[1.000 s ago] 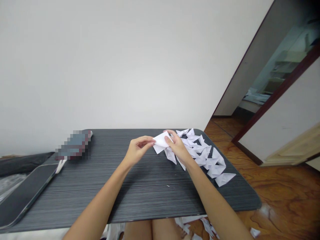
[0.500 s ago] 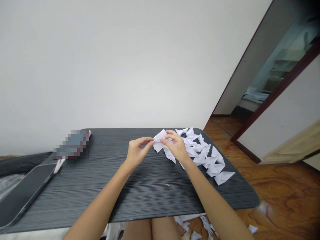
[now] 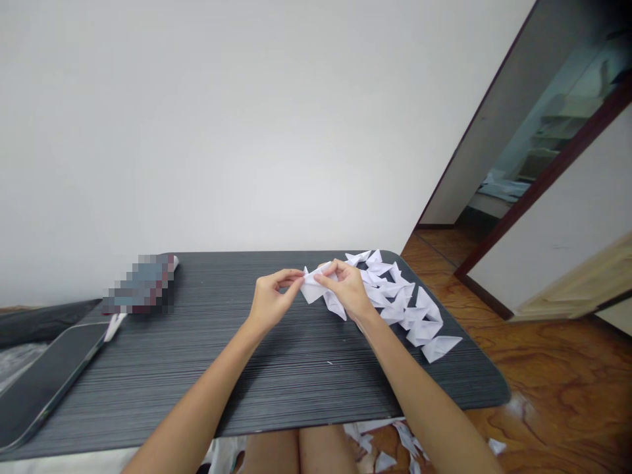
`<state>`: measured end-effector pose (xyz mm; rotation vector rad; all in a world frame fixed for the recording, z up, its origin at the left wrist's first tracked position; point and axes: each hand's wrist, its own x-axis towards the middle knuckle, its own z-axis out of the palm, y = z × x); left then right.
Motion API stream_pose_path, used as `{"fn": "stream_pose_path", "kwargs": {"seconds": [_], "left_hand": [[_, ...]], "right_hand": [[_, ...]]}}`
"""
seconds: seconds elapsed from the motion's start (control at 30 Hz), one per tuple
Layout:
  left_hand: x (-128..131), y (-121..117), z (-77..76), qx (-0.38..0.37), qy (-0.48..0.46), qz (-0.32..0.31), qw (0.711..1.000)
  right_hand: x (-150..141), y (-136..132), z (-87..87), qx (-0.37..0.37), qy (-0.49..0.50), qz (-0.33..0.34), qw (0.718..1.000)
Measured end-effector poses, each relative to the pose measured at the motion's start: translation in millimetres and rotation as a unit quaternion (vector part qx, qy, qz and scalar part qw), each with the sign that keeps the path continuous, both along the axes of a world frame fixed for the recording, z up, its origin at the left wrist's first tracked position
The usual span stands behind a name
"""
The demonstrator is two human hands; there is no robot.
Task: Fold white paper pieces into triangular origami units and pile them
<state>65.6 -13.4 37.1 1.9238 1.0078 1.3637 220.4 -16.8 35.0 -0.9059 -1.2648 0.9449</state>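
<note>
A small sheet of white paper (image 3: 312, 289), partly folded, is held between my two hands above the dark table (image 3: 207, 368). My left hand (image 3: 274, 296) pinches its left corner between thumb and fingertips. On the right side, my right hand (image 3: 344, 286) grips the paper, with the thumb on the near face and the fingers along the upper edge. Just beneath and to the right of that hand lies a spread of folded white paper pieces (image 3: 395, 309); one folded piece (image 3: 336, 305) shows right below the held paper.
A phone-like device (image 3: 141, 283), blurred out, with a white cable (image 3: 114, 326) stands at the table's back left. A long black flat object (image 3: 54, 378) lies along the left edge. Paper scraps (image 3: 385, 461) litter the wooden floor (image 3: 553, 388). A white wall (image 3: 276, 131) rises behind.
The paper's upper part has been folded down toward me, so the sheet looks narrower. My right fingers moved from behind it to its top edge. My left hand keeps its pinch.
</note>
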Motion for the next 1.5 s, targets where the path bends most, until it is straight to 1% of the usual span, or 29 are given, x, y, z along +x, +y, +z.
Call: {"fn": "stream_pose_path", "kwargs": {"seconds": [0.07, 0.13, 0.27, 0.3, 0.37, 0.5, 0.57, 0.67, 0.77, 0.83, 1.0, 1.13, 1.2, 1.23, 1.3, 1.37, 1.4, 1.43, 1.5], "left_hand": [[0.3, 0.1, 0.0, -0.011, -0.001, -0.001, 1.000], [0.7, -0.7, 0.1, -0.016, -0.004, 0.004, 1.000], [0.6, -2.6, 1.4, -0.024, 0.001, 0.006, 1.000], [0.3, -2.5, 1.9, -0.029, 0.005, 0.005, 1.000], [-0.6, -1.2, 2.6, -0.046, 0.010, 0.003, 0.999], [-2.7, 3.3, 1.6, -0.086, 0.033, -0.031, 0.995], [-3.4, 4.9, 0.0, -0.092, 0.041, -0.043, 0.994], [-3.5, 5.0, -1.6, -0.089, 0.033, -0.029, 0.995], [-3.4, 3.7, 0.5, -0.096, 0.027, -0.019, 0.995], [-4.1, 3.2, 3.4, -0.112, 0.016, -0.023, 0.993], [-8.0, 5.3, 8.2, -0.142, -0.022, -0.032, 0.989], [-10.8, 7.5, 9.0, -0.143, -0.021, -0.026, 0.989], [-12.4, 7.1, 11.7, -0.124, -0.005, -0.037, 0.992], [-13.6, 6.5, 13.9, -0.102, 0.010, -0.049, 0.994], [-16.4, 5.0, 18.5, -0.031, 0.062, -0.090, 0.994], [-19.5, 4.0, 21.5, 0.060, 0.134, -0.135, 0.980], [-20.9, 4.2, 21.7, 0.103, 0.167, -0.147, 0.970], [-22.0, 4.8, 20.9, 0.140, 0.192, -0.147, 0.960], [-23.7, 7.3, 17.1, 0.193, 0.224, -0.120, 0.948]], "right_hand": [[-0.3, -0.3, -0.1, 0.009, -0.010, -0.012, 1.000], [0.2, -0.7, 0.2, 0.008, -0.011, -0.007, 1.000], [3.1, -1.8, 3.0, -0.034, 0.017, 0.070, 0.997], [3.7, -2.2, 3.9, -0.040, 0.020, 0.083, 0.996], [4.1, -3.0, 5.1, -0.039, 0.019, 0.087, 0.995], [1.8, -4.7, 5.1, -0.034, 0.015, 0.088, 0.995], [0.9, -5.0, 4.0, -0.038, 0.015, 0.095, 0.995], [1.7, -3.6, 1.9, -0.067, 0.003, 0.110, 0.992], [4.4, -1.2, 1.1, -0.093, -0.028, 0.141, 0.985], [6.2, -0.6, 2.4, -0.086, -0.040, 0.161, 0.982], [8.7, -4.7, 11.0, -0.047, -0.029, 0.211, 0.976], [8.2, -7.3, 14.8, -0.022, -0.039, 0.217, 0.975], [8.9, -6.5, 14.1, -0.041, -0.041, 0.212, 0.976], [9.7, -5.7, 13.5, -0.057, -0.036, 0.208, 0.976], [12.3, -3.9, 12.1, -0.090, -0.010, 0.203, 0.975], [14.9, -2.6, 11.2, -0.116, 0.025, 0.209, 0.971], [16.0, -2.2, 10.9, -0.127, 0.037, 0.218, 0.967], [16.8, -2.1, 10.7, -0.135, 0.042, 0.227, 0.963], [17.7, -2.3, 10.4, -0.144, 0.030, 0.243, 0.959]]}}
